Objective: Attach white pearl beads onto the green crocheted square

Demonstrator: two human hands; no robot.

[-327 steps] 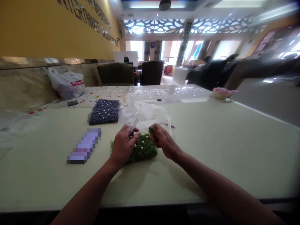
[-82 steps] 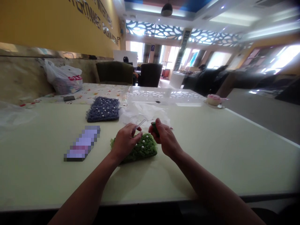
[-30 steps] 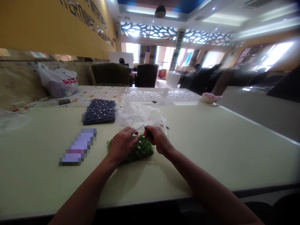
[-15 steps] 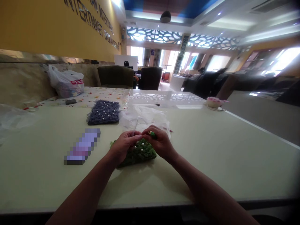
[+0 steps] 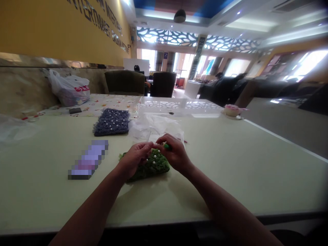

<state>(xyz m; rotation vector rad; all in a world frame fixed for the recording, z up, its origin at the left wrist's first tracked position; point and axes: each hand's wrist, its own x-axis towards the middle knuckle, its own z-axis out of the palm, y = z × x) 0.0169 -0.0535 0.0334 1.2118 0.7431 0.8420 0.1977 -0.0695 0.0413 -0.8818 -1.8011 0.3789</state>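
Observation:
A green crocheted piece with white beads (image 5: 151,166) lies on the pale table (image 5: 230,164) in front of me. My left hand (image 5: 134,158) rests on its left part with fingers closed, pinching a thin clear stick (image 5: 148,136) that points up and away. My right hand (image 5: 174,155) is closed around a small green-handled tool (image 5: 167,147) at the piece's far edge. The fingertips of both hands meet over the piece.
A purple beaded crocheted piece (image 5: 112,122) lies further back on the left, beside a crumpled clear plastic bag (image 5: 156,125). A blurred-out flat object (image 5: 88,160) lies left of my hands. A white shopping bag (image 5: 68,90) and a pink-topped dish (image 5: 232,110) stand further off. People sit in the background.
My hands have drawn together: earlier they were apart over the green piece, now their fingertips meet. The clear stick has tipped more upright.

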